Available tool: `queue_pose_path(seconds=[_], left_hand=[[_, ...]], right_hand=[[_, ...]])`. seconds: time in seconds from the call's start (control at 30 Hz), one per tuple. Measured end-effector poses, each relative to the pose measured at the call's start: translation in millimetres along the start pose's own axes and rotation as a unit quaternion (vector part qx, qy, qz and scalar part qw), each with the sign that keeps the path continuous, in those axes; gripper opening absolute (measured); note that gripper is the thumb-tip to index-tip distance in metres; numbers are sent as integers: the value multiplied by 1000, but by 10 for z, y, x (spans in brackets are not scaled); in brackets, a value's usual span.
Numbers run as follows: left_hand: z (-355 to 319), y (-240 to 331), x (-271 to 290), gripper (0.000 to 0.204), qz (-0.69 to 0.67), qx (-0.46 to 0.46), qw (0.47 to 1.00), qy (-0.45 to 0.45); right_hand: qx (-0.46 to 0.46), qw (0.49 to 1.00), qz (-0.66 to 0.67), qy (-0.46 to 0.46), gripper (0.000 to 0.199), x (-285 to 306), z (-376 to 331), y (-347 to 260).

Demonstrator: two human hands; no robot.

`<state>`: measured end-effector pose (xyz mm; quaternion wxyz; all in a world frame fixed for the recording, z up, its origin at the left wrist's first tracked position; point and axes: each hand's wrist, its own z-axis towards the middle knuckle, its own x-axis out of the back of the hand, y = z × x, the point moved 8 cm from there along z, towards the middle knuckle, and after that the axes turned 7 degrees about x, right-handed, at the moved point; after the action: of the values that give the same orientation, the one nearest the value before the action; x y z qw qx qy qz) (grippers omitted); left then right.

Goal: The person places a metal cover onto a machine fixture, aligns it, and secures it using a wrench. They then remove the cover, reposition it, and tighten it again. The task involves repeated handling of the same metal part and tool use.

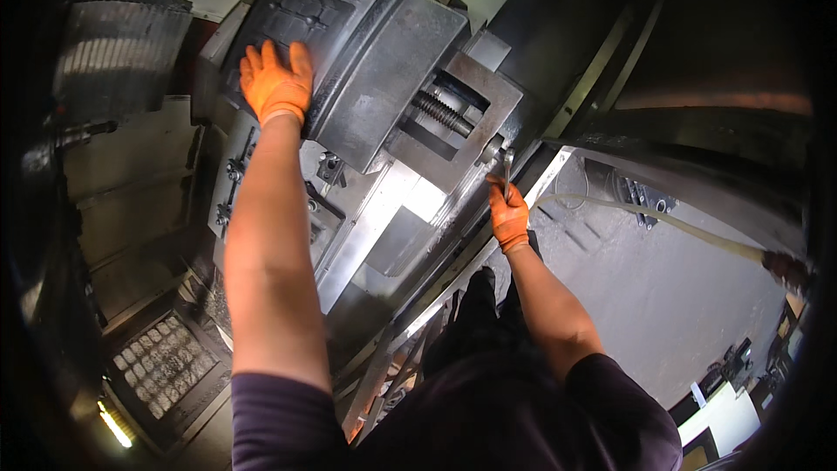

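At the vise's lower right corner, the right hand (508, 218) grips a wrench (506, 170) pointing up onto the screw end — left hand (276, 83) rests flat, fingers spread, on the vise (392, 78) body's far left side.

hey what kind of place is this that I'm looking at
Probably a machine shop or factory floor. A big grey metal machine body with an exposed lead screw, a keypad control panel, and a wrench in the gloved right hand.

Grey floor (680, 296) with pale hose (663, 220)
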<state>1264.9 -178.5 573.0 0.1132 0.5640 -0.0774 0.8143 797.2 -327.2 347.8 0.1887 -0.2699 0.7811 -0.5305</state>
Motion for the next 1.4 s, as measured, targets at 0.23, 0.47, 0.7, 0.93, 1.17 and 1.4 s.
queue_pose_path(seconds=[0.23, 0.47, 0.7, 0.93, 1.17, 1.4], left_hand=[[254, -161, -75, 77, 61, 22, 997, -33], [327, -217, -213, 75, 53, 0, 998, -38], [282, -77, 7, 72, 53, 29, 997, -41], [278, -123, 16, 68, 39, 23, 999, -8], [189, 83, 184, 59, -15, -27, 998, 55], [157, 6, 303, 58, -37, 1, 999, 26]], right_hand=[[9, 999, -21, 25, 24, -355, 175, 165], [-27, 995, -65, 71, 23, -732, -4, 17], [-148, 986, -27, -74, 50, -830, -504, -604], [224, 970, 79, -51, 92, -250, -369, -2593], [344, 924, 87, 146, 70, -120, 782, -2898], [225, 913, 261, 220, 57, -344, 854, -2118]])
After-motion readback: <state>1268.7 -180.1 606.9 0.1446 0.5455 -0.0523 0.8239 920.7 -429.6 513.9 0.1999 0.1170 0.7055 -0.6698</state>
